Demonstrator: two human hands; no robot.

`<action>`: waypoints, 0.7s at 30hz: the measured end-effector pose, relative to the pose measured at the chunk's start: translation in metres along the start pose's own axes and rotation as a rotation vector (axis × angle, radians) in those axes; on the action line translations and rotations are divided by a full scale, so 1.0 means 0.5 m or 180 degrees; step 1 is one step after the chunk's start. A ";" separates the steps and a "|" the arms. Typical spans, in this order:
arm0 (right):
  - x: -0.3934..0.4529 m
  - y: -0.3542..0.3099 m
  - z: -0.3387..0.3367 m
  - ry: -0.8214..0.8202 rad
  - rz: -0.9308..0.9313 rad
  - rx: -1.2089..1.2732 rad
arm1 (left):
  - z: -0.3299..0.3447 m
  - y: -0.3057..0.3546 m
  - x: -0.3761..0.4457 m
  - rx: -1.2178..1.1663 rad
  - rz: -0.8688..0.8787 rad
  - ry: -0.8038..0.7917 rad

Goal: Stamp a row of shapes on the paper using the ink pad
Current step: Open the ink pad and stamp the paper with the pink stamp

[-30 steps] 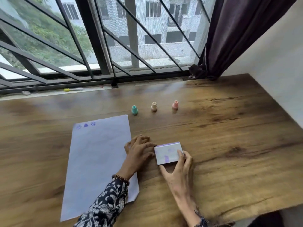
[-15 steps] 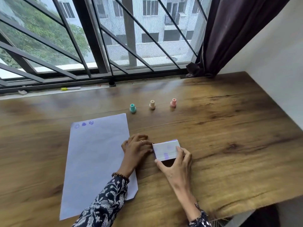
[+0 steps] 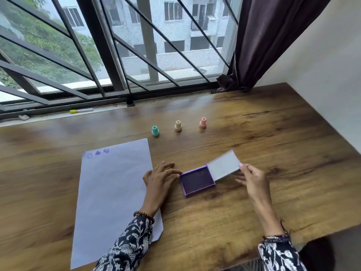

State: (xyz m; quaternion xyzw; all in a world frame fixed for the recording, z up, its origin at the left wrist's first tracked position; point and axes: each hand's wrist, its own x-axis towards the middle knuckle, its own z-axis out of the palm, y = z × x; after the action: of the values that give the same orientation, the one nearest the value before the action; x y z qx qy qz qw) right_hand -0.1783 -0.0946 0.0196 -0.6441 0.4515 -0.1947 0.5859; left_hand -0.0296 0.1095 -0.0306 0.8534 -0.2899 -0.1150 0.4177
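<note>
Right hand [image 3: 252, 178] pinches lid [image 3: 224, 165] edge, swung open to the right of ink pad [image 3: 197, 179]. Left hand [image 3: 160, 177] lies flat, fingertips touching pad's left edge, holding nothing. Stamps [image 3: 178, 126] stand beyond the pad, in a left-right row; teal one is nearest left hand. Paper [image 3: 113, 192] left, three prints at top.

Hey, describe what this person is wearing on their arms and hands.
Both arms have dark navy sleeves printed with white flowers. The left hand wears a thin ring, and a brown beaded bracelet circles that wrist. The right hand shows no jewellery that I can make out.
</note>
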 end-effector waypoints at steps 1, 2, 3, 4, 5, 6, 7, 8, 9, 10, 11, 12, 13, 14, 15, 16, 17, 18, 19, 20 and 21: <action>0.008 0.004 -0.005 0.0103 -0.0085 -0.0323 | 0.003 0.004 0.001 0.0030 -0.0045 0.0034; 0.015 0.007 -0.008 0.0189 -0.0151 -0.0642 | 0.005 0.009 0.002 0.0067 -0.0093 0.0064; 0.022 0.010 -0.010 0.0262 -0.0200 -0.0916 | 0.007 0.011 0.005 0.0104 -0.0135 0.0084; 0.027 0.013 -0.012 0.0313 -0.0234 -0.1143 | 0.007 0.013 0.007 0.0151 -0.0161 0.0090; 0.030 0.014 -0.014 0.0348 -0.0255 -0.1352 | 0.007 0.015 0.009 0.0195 -0.0185 0.0083; 0.033 0.014 -0.016 0.0382 -0.0271 -0.1583 | 0.006 0.016 0.013 0.0227 -0.0206 0.0070; 0.036 0.015 -0.018 0.0426 -0.0300 -0.1833 | 0.005 0.018 0.019 0.0249 -0.0225 0.0066; 0.039 0.014 -0.019 0.0476 -0.0367 -0.2055 | 0.005 0.021 0.027 0.0272 -0.0243 0.0090; 0.043 0.012 -0.017 0.0508 -0.0476 -0.2205 | 0.005 0.027 0.040 0.0290 -0.0254 0.0138; 0.049 0.007 -0.012 0.0501 -0.0613 -0.2264 | 0.006 0.036 0.057 0.0272 -0.0262 0.0187; 0.058 -0.001 -0.002 0.0457 -0.0752 -0.2246 | 0.008 0.047 0.077 0.0189 -0.0275 0.0196; 0.072 -0.013 0.012 0.0389 -0.0877 -0.2167 | 0.012 0.061 0.102 0.0012 -0.0318 0.0144; 0.088 -0.027 0.030 0.0308 -0.0991 -0.2064 | 0.019 0.074 0.129 -0.0232 -0.0394 0.0046; 0.107 -0.043 0.051 0.0211 -0.1097 -0.1978 | 0.028 0.087 0.158 -0.0464 -0.0509 -0.0052; 0.129 -0.059 0.073 0.0112 -0.1191 -0.1927 | 0.041 0.098 0.188 -0.0680 -0.0633 -0.0127; 0.152 -0.074 0.096 0.0028 -0.1271 -0.1915 | 0.054 0.109 0.218 -0.0918 -0.0777 -0.0188; 0.178 -0.089 0.118 -0.0044 -0.1341 -0.1921 | 0.069 0.118 0.244 -0.1213 -0.0924 -0.0229; 0.202 -0.103 0.138 -0.0122 -0.1405 -0.1912 | 0.083 0.127 0.266 -0.1513 -0.1053 -0.0257; 0.226 -0.114 0.156 -0.0216 -0.1464 -0.1882 | 0.095 0.133 0.284 -0.1773 -0.1153 -0.0277; 0.248 -0.122 0.173 -0.0322 -0.1520 -0.1862 | 0.104 0.138 0.297 -0.1948 -0.1229 -0.0269; 0.267 -0.127 0.189 -0.0440 -0.1574 -0.1881 | 0.112 0.141 0.306 -0.2079 -0.1275 -0.0247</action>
State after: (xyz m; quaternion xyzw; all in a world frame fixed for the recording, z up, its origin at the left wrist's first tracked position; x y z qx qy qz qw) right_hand -0.0134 -0.1540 0.0193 -0.8860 0.2788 -0.1478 0.3396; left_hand 0.0410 -0.0511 -0.0035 0.7102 -0.0811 -0.3128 0.6255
